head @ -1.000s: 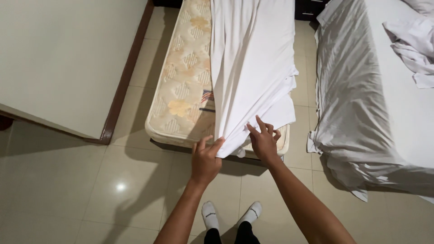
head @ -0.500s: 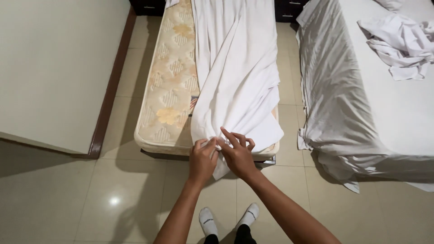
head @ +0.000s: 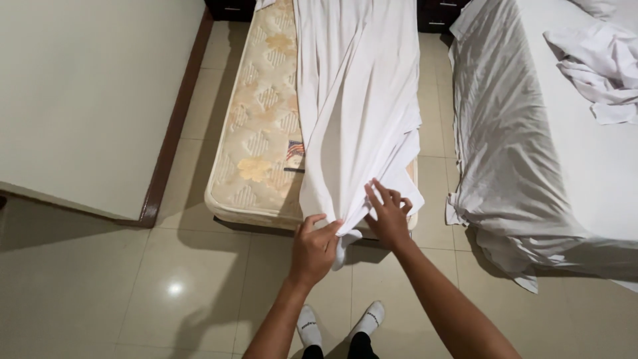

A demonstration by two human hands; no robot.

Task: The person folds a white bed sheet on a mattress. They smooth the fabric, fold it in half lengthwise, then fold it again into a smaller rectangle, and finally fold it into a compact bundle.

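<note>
Gripping the white sheet [head: 355,119], both hands, left hand [head: 314,247] and right hand [head: 387,218]; small rectangular label [head: 295,153] on mattress [head: 256,126].

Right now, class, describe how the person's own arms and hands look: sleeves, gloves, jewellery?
Both forearms are bare, with no sleeves in view. The left hand and right hand wear no gloves; no rings, watch or bracelets are visible.

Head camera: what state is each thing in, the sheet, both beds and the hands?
White sheet: bunched lengthwise, lower end gathered.
Narrow mattress: mostly bare.
Bed on right: covered, loosely.
Crumpled linen: heaped on that bed.
Left hand: gripping sheet.
Right hand: fingers on sheet.
</note>
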